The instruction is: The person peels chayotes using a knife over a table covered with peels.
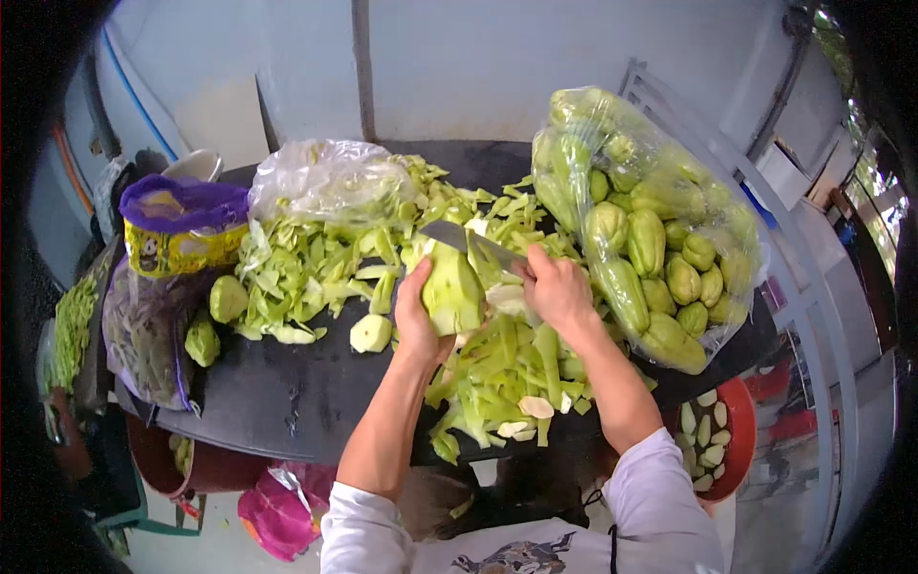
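Observation:
My left hand (417,311) is closed around a partly peeled green chayote (452,290), holding it upright above the dark table. My right hand (557,287) grips the handle of a knife (470,241), whose broad blade points left and lies against the top of the chayote. Pale green peelings (507,368) are heaped under and around both hands. Just left of my left hand, a pale cut piece (371,333) rests on the table (277,383).
A clear bag of whole chayotes (660,244) stands at the right. At the left are a purple mesh sack (148,325) and two loose chayotes (228,298). A crumpled plastic bag (320,182) lies behind the peelings. Below the table's right edge is a red bucket (739,430).

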{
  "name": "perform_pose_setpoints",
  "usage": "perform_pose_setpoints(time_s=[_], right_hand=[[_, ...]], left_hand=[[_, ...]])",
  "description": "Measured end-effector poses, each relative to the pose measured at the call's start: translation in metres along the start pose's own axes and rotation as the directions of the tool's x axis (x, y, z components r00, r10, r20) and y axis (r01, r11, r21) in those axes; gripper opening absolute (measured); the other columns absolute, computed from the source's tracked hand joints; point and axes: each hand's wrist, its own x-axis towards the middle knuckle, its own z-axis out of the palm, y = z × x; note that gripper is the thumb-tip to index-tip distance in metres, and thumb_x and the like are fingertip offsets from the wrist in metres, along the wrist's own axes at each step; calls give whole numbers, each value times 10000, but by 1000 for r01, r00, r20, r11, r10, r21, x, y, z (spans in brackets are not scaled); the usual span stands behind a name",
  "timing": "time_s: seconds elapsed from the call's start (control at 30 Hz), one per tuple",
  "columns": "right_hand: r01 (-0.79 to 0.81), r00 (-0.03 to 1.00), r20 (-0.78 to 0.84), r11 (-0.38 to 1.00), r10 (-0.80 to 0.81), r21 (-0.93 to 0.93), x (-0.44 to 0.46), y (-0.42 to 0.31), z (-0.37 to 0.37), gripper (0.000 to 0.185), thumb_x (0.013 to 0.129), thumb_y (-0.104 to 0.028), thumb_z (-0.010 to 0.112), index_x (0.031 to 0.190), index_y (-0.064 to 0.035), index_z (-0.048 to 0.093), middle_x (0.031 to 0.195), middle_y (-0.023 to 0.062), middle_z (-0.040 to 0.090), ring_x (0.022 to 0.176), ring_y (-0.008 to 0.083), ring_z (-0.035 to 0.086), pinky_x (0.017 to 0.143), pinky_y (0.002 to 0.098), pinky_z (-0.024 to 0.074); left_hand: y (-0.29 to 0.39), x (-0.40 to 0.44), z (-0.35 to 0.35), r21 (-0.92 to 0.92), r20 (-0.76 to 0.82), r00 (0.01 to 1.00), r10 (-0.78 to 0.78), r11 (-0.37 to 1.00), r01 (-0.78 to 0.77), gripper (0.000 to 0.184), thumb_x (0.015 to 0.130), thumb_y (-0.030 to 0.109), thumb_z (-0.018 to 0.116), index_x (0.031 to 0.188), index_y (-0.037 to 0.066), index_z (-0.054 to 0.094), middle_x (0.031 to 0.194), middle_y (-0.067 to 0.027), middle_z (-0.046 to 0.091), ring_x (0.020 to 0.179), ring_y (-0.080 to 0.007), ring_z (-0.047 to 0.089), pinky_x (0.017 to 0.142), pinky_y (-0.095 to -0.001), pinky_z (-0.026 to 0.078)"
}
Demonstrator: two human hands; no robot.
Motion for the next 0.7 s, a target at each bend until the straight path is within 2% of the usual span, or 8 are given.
perform_pose_setpoints(time_s=[0.07,0.2,0.27,0.33,0.37,0.43,0.6,0.7], right_hand=[[-5,1000,-16,1000,6,14,-6,-3,-5,210,866,-171,666,817,-45,506,591,169,608,547,387,623,501,468,488],[66,998,-22,991,-64,112,-8,-14,-3,219,855,-177,674,811,-48,503,578,149,607,526,368,621,492,457,490],[55,998,1,992,-55,114,-10,-17,3,225,848,-182,681,807,-51,502,575,140,610,519,357,623,490,452,494],[80,996,39,994,-83,78,-8,-20,4,238,834,-191,695,791,-58,503,581,127,619,507,326,631,471,428,503],[77,996,30,993,-80,84,-9,-23,5,238,834,-191,695,791,-58,503,581,127,619,507,326,631,471,428,503],[239,971,-52,968,-235,80,-13,-35,3,242,804,-188,711,770,-66,505,590,118,626,505,308,639,452,408,507],[315,944,-122,947,-306,63,-11,-50,4,255,757,-190,729,739,-74,503,583,85,618,497,254,641,422,382,502],[350,929,-140,937,-344,21,-11,-54,4,244,766,-188,713,730,-78,497,553,66,582,482,228,628,410,359,500]], left_hand=[[1,-2,1,2,54,999,-5,1000,5,466,925,475,493,1122,61,574,935,-133,644,763,-288,641,676,-447,545],[-2,10,-8,-169,-64,998,-7,986,-4,476,948,493,436,1143,83,579,1032,-105,644,904,-269,629,813,-469,511],[-2,15,-9,-233,-267,963,-14,971,-50,498,952,507,414,1161,88,582,1074,-102,644,941,-268,619,868,-470,484],[3,16,-12,-188,-265,964,2,981,-53,530,944,535,418,1175,90,589,1073,-117,650,949,-273,620,905,-455,473],[5,11,-13,-200,-180,983,-37,980,0,539,937,543,430,1169,86,597,1069,-127,654,945,-274,622,906,-441,479],[5,9,-16,-242,-6,999,-54,969,51,542,916,540,477,1141,68,619,1056,-157,666,937,-276,632,903,-401,498],[-7,5,-13,-284,-4,999,-37,958,35,494,911,482,496,1126,55,619,1046,-149,669,950,-278,641,891,-393,508],[-8,3,-4,-266,-79,997,19,963,-39,461,932,465,458,1068,51,608,960,-108,674,890,-232,641,837,-355,505]])
